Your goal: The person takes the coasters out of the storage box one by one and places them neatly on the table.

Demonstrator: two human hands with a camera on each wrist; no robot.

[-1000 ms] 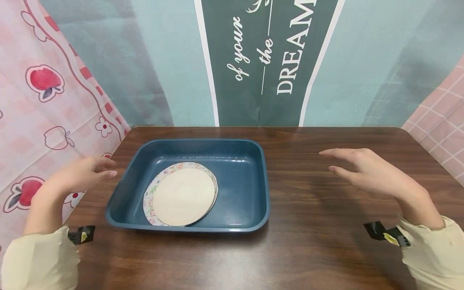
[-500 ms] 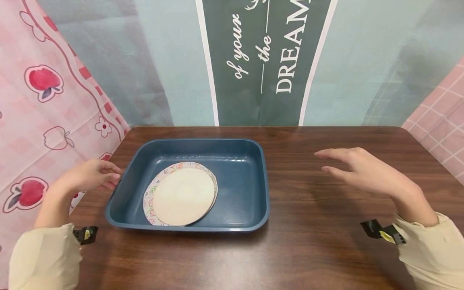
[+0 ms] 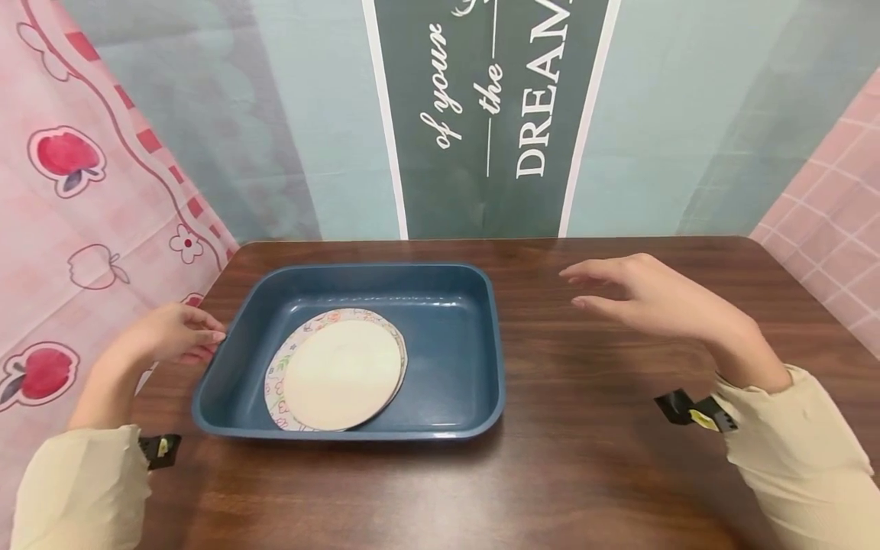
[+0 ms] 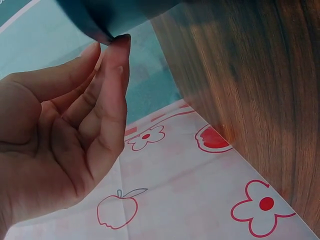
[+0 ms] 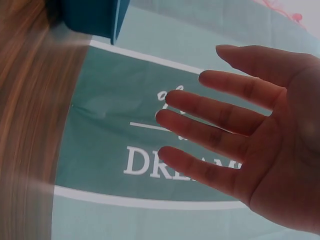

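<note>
Neither hand grips anything. From the head view, the left hand (image 3: 168,336) has loose fingers touching the tray (image 3: 454,336)'s left rim; the right hand (image 3: 653,302) hovers flat, well apart on the right. Two paper discs (image 3: 340,370) lie inside the tray on the table (image 3: 584,458).

Left wrist: fingertips (image 4: 117,47) meet the tray (image 4: 107,17) edge.

Right wrist: fingers (image 5: 215,127) spread straight, holding nothing.

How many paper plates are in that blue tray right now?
2. A plain paper plate lies on top of a floral-rimmed paper plate, both stacked in the left half of the blue tray. More could be hidden beneath them.
</note>
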